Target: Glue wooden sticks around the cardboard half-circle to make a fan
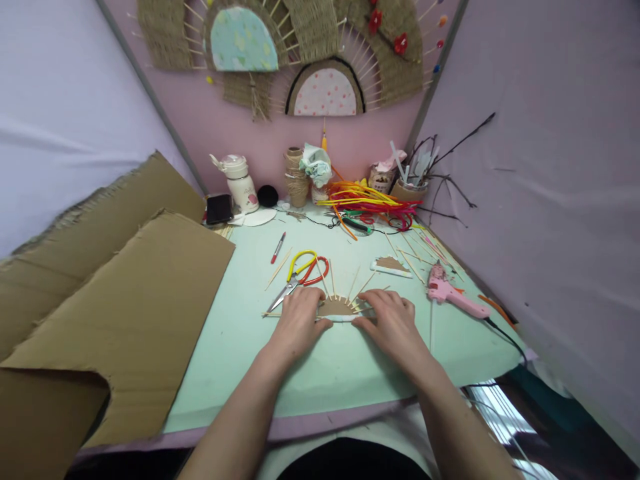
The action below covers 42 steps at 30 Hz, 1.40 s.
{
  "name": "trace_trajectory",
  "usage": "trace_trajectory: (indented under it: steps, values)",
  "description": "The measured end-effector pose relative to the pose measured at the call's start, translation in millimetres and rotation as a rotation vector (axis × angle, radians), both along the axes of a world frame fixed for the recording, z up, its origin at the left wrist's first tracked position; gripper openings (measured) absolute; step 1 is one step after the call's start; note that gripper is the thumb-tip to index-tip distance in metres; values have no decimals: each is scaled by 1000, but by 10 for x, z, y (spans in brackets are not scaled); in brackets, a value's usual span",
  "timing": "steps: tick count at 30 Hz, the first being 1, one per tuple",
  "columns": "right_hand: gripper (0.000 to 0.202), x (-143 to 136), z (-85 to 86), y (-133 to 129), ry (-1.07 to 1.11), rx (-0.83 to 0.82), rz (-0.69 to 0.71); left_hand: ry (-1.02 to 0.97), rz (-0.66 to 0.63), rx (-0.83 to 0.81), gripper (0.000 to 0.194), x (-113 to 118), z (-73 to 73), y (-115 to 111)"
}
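Forearms (237,420) reach across the table (345,377); left hand (299,315) and right hand (389,317) pinch opposite ends of the cardboard half-disc (336,307) between them (wooden sticks (323,279) fanning outward). Hold flat; press evenly.

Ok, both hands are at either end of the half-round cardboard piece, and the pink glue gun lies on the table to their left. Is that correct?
The side is wrong: in the head view, the pink glue gun lies on the table to the right. The left hand and right hand are at either end of the half-round cardboard piece, as you say.
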State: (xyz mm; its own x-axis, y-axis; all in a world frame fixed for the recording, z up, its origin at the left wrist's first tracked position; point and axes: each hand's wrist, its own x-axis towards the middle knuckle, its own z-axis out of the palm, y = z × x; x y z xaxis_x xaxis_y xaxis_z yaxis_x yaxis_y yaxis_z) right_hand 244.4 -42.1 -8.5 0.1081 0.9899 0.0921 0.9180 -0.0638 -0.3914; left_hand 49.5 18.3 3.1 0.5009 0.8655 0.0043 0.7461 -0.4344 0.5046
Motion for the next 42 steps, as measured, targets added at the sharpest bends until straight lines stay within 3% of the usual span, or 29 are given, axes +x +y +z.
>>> trace_trajectory:
  steps: [23,28,35,42]
  values:
    - [25,-3,-24,-20,-45,45,47,37,3,-29,22,-32,73,-77]
    - [28,-6,61,-15,-46,68,83,45,-2,-16,24,-35,52,-81]
    - [20,-251,234,420,-45,39,138,76,19,-9,23,-16,55,-102]
    - [26,-469,183,749,-186,3,86,76,10,-27,21,-14,82,-104]
